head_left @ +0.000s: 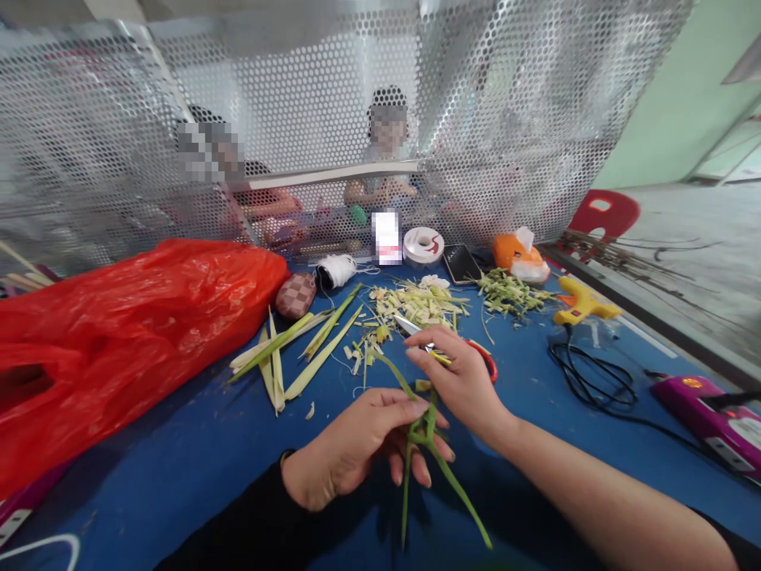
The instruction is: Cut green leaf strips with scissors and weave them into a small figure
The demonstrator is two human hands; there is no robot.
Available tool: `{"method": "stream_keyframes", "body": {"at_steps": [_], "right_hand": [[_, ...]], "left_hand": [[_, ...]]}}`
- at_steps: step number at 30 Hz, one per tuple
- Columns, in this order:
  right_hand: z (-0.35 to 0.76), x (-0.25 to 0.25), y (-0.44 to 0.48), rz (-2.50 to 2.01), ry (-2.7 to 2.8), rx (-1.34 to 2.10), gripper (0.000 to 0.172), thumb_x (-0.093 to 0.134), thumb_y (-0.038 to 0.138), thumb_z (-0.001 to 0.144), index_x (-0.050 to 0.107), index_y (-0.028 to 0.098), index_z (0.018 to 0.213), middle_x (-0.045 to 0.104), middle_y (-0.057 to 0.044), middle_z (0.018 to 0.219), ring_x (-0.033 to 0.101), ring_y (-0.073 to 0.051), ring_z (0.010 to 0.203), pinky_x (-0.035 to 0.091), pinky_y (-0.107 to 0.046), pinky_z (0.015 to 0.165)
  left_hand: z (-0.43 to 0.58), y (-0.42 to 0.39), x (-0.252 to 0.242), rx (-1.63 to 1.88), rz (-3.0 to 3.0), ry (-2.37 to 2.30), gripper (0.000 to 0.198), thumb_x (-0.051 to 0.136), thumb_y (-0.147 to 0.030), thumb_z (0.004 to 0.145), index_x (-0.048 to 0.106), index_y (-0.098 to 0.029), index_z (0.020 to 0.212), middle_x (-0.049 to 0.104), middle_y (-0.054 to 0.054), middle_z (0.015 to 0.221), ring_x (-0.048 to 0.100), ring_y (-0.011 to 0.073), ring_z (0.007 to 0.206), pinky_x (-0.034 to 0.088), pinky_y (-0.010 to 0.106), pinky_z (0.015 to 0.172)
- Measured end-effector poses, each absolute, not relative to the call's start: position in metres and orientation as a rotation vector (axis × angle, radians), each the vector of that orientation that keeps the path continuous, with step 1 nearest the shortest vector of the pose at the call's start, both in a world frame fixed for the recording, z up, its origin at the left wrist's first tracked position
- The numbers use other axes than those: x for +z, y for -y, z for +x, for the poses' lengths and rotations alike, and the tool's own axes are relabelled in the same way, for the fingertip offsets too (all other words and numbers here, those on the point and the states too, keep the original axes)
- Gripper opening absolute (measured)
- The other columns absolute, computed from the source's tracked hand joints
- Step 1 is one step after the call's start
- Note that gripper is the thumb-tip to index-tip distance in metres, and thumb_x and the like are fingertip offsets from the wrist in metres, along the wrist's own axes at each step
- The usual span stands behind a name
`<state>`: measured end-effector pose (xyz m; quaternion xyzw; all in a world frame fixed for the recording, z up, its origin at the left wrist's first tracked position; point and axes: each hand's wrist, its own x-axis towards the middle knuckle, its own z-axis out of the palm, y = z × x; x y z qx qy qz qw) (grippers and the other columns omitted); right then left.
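Note:
Several narrow green leaf strips [429, 432], crossed and folded into one another, are pinched between the thumb and fingers of my left hand [374, 432]. Two long ends hang down below the fold, and another points up to the left. My right hand [460, 377] is just above, its fingers bent, where the top of one strip runs in under them. Its grip is partly hidden. Scissors [407, 326] with red and yellow handles show behind my right hand, blades pointing left and away; they look to be lying on the table.
Cut leaf scraps [416, 305] and longer pale leaves [318, 365] lie ahead. A red plastic bag [136, 341] fills the left. White thread [337, 271], a ribbon spool [423, 246] and a phone [461, 264] stand farther back. Right are a yellow glue gun [586, 301] and a purple power strip [707, 412].

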<state>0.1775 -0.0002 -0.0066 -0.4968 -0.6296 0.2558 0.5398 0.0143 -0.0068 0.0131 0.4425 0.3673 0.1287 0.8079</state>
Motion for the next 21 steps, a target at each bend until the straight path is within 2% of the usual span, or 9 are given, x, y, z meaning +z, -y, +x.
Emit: {"method": "stream_keyframes", "body": {"at_steps": [2, 5, 7, 9, 11, 15, 21], "right_hand": [[0.181, -0.006, -0.003, -1.288, 1.329, 0.615, 0.025, 0.062, 0.041, 0.084, 0.068, 0.019, 0.094, 0.067, -0.006, 0.093, 0.06, -0.021, 0.089, 0.047, -0.034, 0.079], [0.182, -0.002, -0.004, -1.297, 1.21, 1.065, 0.037, 0.062, 0.053, 0.081, 0.069, 0.016, 0.081, 0.067, -0.006, 0.079, 0.06, -0.018, 0.075, 0.047, -0.03, 0.068], [0.179, 0.0, 0.0, -1.167, 1.174, 1.417, 0.036, 0.067, 0.051, 0.077, 0.067, 0.015, 0.073, 0.064, -0.002, 0.067, 0.057, -0.014, 0.062, 0.045, -0.027, 0.06], [0.175, -0.001, 0.004, -1.055, 1.079, 1.579, 0.032, 0.074, 0.046, 0.072, 0.066, 0.016, 0.071, 0.058, 0.002, 0.058, 0.05, -0.01, 0.05, 0.04, -0.023, 0.049], [0.172, -0.003, 0.007, -1.025, 0.965, 1.598, 0.029, 0.077, 0.042, 0.069, 0.064, 0.016, 0.069, 0.056, 0.004, 0.057, 0.047, -0.008, 0.044, 0.037, -0.022, 0.043], [0.173, -0.005, 0.005, -1.074, 0.849, 1.442, 0.029, 0.08, 0.039, 0.066, 0.061, 0.017, 0.064, 0.062, 0.002, 0.062, 0.051, -0.009, 0.044, 0.041, -0.025, 0.044], [0.173, -0.003, 0.006, -1.132, 0.832, 1.27, 0.031, 0.079, 0.039, 0.066, 0.059, 0.018, 0.058, 0.054, 0.004, 0.053, 0.047, -0.009, 0.042, 0.038, -0.023, 0.042]], "left_hand": [[0.012, 0.003, 0.015, 0.437, 0.958, -0.86, 0.031, 0.058, -0.041, 0.085, 0.067, -0.012, 0.09, 0.075, 0.009, 0.08, 0.064, 0.0105, 0.047, 0.037, 0.015, 0.036], [0.009, -0.003, 0.016, 0.584, 0.995, -0.912, 0.033, 0.057, -0.042, 0.086, 0.067, -0.011, 0.093, 0.075, 0.01, 0.084, 0.065, 0.0104, 0.05, 0.039, 0.015, 0.038], [0.009, -0.004, 0.014, 0.587, 1.017, -0.915, 0.034, 0.058, -0.043, 0.085, 0.066, -0.01, 0.092, 0.075, 0.011, 0.085, 0.065, 0.0111, 0.049, 0.038, 0.016, 0.038], [0.01, -0.002, 0.011, 0.545, 1.028, -0.898, 0.036, 0.059, -0.044, 0.083, 0.066, -0.01, 0.092, 0.075, 0.012, 0.083, 0.066, 0.0121, 0.048, 0.038, 0.016, 0.037], [0.012, 0.0, 0.008, 0.494, 1.034, -0.879, 0.035, 0.059, -0.044, 0.083, 0.066, -0.01, 0.091, 0.075, 0.011, 0.08, 0.066, 0.0127, 0.048, 0.039, 0.017, 0.038], [0.014, 0.001, 0.006, 0.473, 1.033, -0.874, 0.032, 0.057, -0.042, 0.084, 0.064, -0.011, 0.087, 0.075, 0.011, 0.076, 0.065, 0.0123, 0.047, 0.037, 0.016, 0.037], [0.012, -0.001, 0.009, 0.472, 1.05, -0.867, 0.028, 0.056, -0.039, 0.086, 0.063, -0.012, 0.085, 0.076, 0.01, 0.076, 0.064, 0.0106, 0.046, 0.035, 0.015, 0.036]]}}
